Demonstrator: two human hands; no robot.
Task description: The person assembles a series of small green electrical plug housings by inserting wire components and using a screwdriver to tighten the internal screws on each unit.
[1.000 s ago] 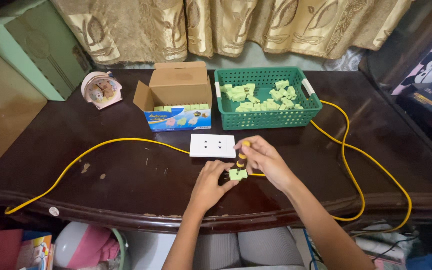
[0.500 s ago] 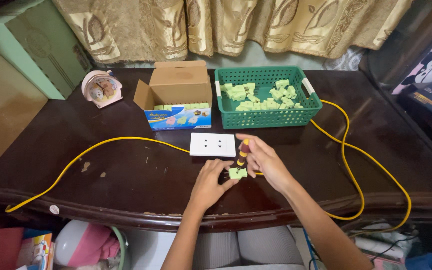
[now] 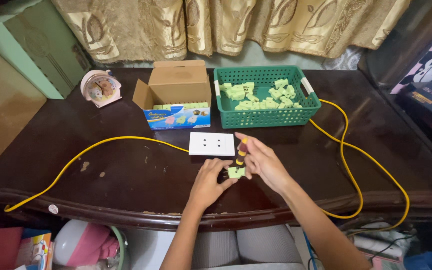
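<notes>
Little has moved since earlier: both hands stay together near the counter's (image 3: 126, 180) front edge. Left hand (image 3: 208, 180) steadies a small green plug (image 3: 236, 172); right hand (image 3: 263, 162) grips what seems a screwdriver (image 3: 241, 152) upright on it. Behind sit a white socket plate (image 3: 212, 144), an open cardboard box (image 3: 176, 95) with blue front, and a green basket (image 3: 266, 116).

right hand (image 3: 263, 162): drawn slightly nearer the person than a second ago, its small screwdriver (image 3: 241, 152) now standing nearly upright, tip on the pale green plug (image 3: 236, 172). left hand (image 3: 209, 179): fingertips closed in against that plug from the left; little other movement can be made out.
</notes>
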